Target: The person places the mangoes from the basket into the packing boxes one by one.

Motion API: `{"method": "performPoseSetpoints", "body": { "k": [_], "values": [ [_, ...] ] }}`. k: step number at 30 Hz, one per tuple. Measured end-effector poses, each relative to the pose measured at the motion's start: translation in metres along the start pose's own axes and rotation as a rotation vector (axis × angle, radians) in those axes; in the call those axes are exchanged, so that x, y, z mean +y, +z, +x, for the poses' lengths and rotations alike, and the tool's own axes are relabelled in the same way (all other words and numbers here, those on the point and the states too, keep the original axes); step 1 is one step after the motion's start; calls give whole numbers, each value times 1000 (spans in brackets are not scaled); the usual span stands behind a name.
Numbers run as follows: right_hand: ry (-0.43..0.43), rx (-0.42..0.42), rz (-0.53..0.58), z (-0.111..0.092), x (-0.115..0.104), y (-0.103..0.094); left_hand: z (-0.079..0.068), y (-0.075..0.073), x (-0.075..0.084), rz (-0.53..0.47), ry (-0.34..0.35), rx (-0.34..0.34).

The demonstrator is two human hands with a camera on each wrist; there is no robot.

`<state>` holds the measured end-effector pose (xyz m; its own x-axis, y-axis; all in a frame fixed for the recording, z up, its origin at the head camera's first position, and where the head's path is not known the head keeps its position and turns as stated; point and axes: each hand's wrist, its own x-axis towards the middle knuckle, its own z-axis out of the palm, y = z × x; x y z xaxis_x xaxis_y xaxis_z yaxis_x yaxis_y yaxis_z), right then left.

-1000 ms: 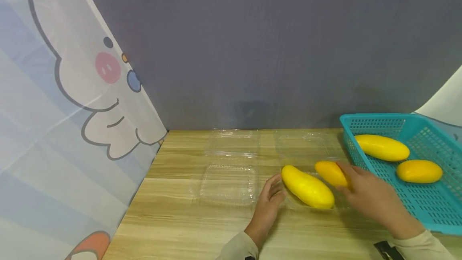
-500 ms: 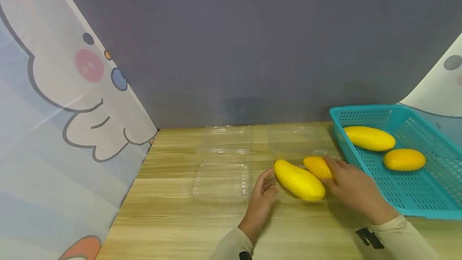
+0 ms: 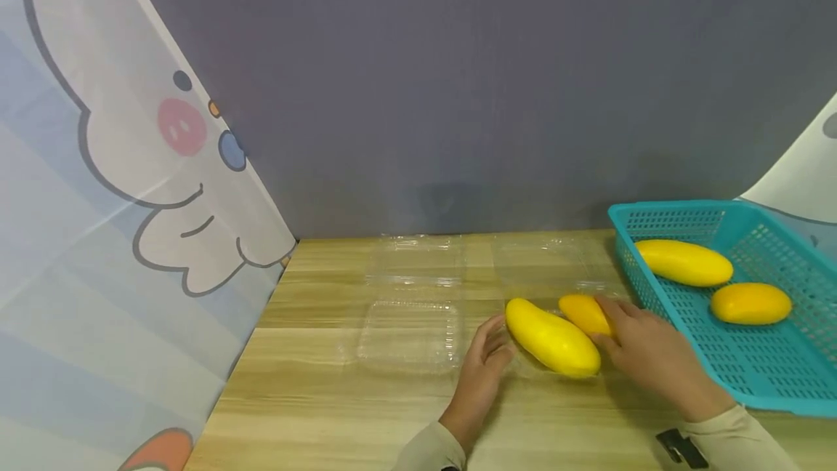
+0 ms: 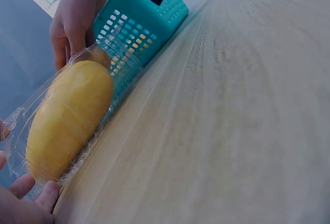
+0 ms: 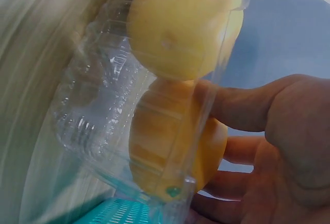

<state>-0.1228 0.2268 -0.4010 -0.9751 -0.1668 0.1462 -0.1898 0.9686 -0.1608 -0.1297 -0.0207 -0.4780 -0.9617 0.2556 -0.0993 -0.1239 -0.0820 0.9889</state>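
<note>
Nudged against one yellow fruit [image 3: 552, 340], one orange fruit [image 3: 584, 313] grasped by right fingers [image 5: 245, 149], left fingers [image 4: 48, 197] loose, two fruits [image 3: 750, 304] in basket [image 3: 771, 375]

Four fruits [image 3: 552, 340], two clear containers [image 3: 405, 336], one teal basket [image 3: 771, 375], two hands [image 3: 480, 373]

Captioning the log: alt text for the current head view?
A person's right hand grips a small golden mango in an open clear clamshell, beside a larger mango, with the left hand at the clamshell's left side. A second open clamshell sits to its left on the wooden table; a teal basket at right holds two more mangoes.
</note>
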Motion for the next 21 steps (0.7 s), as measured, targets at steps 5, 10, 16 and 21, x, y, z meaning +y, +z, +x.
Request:
{"method": "performPoseSetpoints", "body": {
  "k": [5,10,16,21],
  "values": [
    [-9,19,8,1,2,4,0,0,-1,2,-9,9],
    [-4,-2,19,-2,1,9,-5,-1,-2,-1,-33,1],
    [0,3,34,-1,1,9,-4,0,-2,-19,-30,-8],
    [13,10,48,4,3,7,-3,0,-2,-24,-20,-13]
  ]
}}
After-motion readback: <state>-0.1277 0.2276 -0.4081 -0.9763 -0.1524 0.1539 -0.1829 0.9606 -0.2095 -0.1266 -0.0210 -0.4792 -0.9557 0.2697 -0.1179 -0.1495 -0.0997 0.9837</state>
